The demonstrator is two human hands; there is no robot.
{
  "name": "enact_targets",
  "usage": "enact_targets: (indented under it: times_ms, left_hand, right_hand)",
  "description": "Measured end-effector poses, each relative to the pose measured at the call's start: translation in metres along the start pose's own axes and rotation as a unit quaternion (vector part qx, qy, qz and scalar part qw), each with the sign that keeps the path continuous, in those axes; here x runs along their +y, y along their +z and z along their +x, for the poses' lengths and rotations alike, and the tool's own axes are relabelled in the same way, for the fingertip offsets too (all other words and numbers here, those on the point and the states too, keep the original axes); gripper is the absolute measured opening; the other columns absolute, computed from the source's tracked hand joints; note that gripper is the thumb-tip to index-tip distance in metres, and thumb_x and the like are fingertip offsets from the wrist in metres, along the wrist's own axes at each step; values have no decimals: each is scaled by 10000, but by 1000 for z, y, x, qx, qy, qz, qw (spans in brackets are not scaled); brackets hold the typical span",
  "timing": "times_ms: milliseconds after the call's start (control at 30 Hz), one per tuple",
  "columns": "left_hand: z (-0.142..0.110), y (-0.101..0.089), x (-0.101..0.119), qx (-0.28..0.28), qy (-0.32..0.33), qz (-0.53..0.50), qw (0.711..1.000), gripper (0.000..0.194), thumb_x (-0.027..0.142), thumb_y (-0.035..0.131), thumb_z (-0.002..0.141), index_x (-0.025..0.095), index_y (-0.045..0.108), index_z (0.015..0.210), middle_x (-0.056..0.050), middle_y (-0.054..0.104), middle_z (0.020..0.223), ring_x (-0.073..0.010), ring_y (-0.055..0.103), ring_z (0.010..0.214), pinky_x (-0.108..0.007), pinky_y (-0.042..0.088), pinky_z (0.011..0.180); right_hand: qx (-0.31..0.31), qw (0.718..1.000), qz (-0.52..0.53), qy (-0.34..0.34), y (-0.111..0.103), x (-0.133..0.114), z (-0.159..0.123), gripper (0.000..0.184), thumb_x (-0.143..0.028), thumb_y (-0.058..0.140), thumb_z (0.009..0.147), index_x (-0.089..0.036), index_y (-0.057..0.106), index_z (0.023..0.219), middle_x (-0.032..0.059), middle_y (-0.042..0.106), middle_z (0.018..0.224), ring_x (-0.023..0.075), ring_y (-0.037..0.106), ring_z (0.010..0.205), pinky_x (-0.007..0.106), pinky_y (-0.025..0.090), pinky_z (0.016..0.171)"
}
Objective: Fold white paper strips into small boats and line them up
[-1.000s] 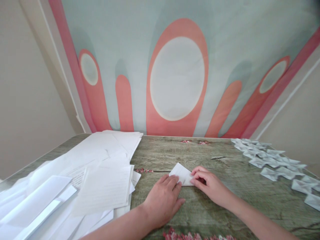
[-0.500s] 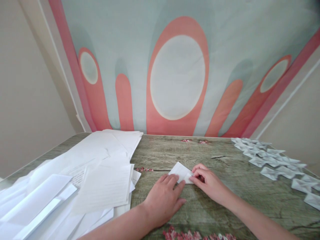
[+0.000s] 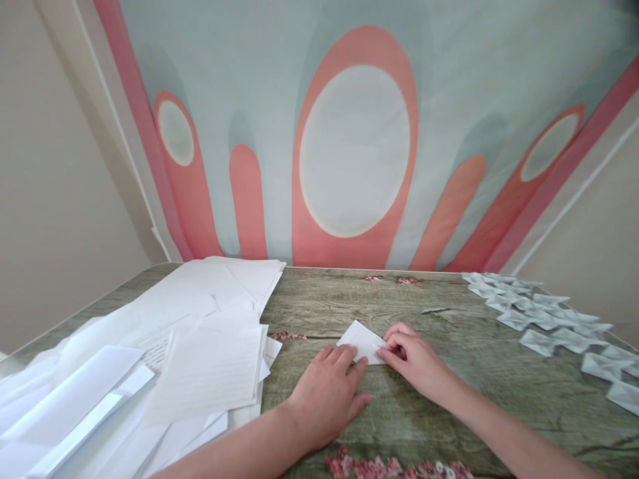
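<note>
- Paper (image 3: 362, 339): 1, just below frame centre, on table (image 3: 329, 296).
- Left hand (image 3: 328, 391): fingers extended, resting on paper's left part, not gripping.
- Right hand (image 3: 413, 356): thumb and fingertips pinching its right corner.
- Risk, my read: skewed crease if left fingers slip or pinch pulls unevenly.
- Hands: 2. Sheets (image 3: 210, 372), lower left, and folded pieces (image 3: 536, 313), right edge: many, overlapping, no exact count.

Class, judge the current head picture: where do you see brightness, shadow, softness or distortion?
Head view: the paper pile is bright, its writing too soft to read; head view: the small paper under the left hand's fingertips is pale, its folds faint; head view: dim shadow tints the table between the forearms; head view: the backdrop flares upward, perhaps lens stretch.
</note>
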State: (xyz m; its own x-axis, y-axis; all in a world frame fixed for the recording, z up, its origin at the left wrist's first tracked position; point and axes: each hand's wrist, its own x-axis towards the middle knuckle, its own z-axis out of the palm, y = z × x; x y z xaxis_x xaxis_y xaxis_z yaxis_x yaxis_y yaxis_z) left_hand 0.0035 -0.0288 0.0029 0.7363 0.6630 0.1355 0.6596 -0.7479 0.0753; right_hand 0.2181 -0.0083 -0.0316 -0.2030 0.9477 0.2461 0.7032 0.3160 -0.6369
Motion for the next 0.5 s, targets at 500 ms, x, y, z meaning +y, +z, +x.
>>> enact_targets:
  times_ms: [500]
  left_hand:
    - [1, -3, 1, -3, -1, 12, 1000, 466, 482, 404, 878, 209, 438, 1254, -97, 485, 1220, -247, 433, 1127, -396, 322, 965]
  right_hand:
    - [12, 1000, -12, -8, 1, -2, -1, 200, -263, 529, 798, -197, 456, 623, 18, 514, 815, 139, 509, 660, 271, 408, 604]
